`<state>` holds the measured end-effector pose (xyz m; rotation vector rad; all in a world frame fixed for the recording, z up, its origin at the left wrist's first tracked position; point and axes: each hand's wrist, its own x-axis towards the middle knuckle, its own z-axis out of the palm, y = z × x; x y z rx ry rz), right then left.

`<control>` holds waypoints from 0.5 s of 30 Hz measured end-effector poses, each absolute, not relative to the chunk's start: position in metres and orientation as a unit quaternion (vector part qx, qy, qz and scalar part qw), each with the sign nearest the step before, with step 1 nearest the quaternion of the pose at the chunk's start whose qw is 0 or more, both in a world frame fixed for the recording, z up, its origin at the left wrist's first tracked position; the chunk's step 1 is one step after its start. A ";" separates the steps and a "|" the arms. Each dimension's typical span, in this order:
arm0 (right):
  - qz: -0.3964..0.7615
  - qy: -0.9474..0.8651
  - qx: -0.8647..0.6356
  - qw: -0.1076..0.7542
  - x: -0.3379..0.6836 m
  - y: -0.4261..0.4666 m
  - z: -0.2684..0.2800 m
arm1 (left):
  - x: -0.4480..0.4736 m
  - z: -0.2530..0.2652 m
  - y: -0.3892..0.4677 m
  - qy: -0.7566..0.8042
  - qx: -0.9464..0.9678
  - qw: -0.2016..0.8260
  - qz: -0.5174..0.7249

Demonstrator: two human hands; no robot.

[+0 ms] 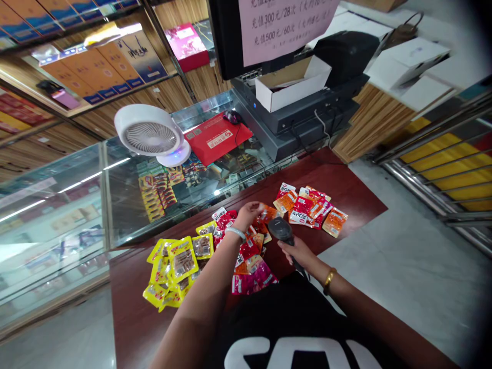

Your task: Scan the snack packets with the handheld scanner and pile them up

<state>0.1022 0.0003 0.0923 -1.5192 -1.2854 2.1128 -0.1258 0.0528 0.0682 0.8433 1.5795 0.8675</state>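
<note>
Two hands apart: the left hand (248, 215) pinches an orange packet (268, 213), the right hand (299, 254) grips a scanner (280, 229) I would aim squarely at flattened wrapping.

A flat, glossy reddish-brown tabletop (130, 318) carries a central heap of shiny red, orange and magenta plastic packets (250, 249); left of that heap lie yellow-bordered plastic packets (183, 262), right of it loose red-and-orange foil-like packets (307, 209).
</note>
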 end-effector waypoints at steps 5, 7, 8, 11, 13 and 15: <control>0.728 -0.429 -0.522 0.118 0.107 -0.005 0.085 | -0.134 0.085 0.046 0.747 0.510 0.399 0.153; 0.729 -0.429 -0.520 0.114 0.109 -0.006 0.082 | -0.149 0.089 0.030 0.778 0.549 0.304 0.002; 0.730 -0.430 -0.519 0.112 0.109 -0.007 0.081 | -0.155 0.090 0.021 0.778 0.562 0.273 -0.058; 0.731 -0.435 -0.515 0.103 0.109 -0.008 0.079 | -0.166 0.087 0.000 0.759 0.593 0.233 -0.132; 0.733 -0.440 -0.511 0.096 0.107 -0.008 0.080 | -0.164 0.084 -0.007 0.748 0.610 0.232 -0.124; 0.734 -0.445 -0.504 0.089 0.104 -0.008 0.082 | -0.160 0.082 -0.009 0.747 0.609 0.242 -0.111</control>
